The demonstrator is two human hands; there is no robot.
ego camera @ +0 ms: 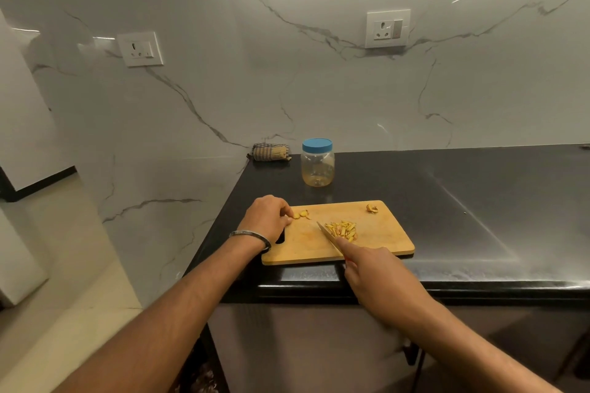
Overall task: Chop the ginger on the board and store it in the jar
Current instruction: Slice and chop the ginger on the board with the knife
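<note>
Right, head view only: wooden board [376, 242] near the counter's front edge. Left hand [266, 217] sits at the board's left end, fingertips pinching small uncut ginger slices [301, 214]. Right hand [376, 277] is at the board's front edge, curled round a knife [329, 237], forefinger along the spine; blade runs diagonally back-left, its tip touching the left side of the chopped ginger pile [342, 229] at mid-board. Hands are apart. Key relation: the slices lie left of the blade, nearer the left hand, so they likely get slid right under it. Jar [318, 163] stands behind the board, blue lid on. A scrap [372, 208] at the board's back right corner, probably peel. Knife handle hidden inside the fist.
</note>
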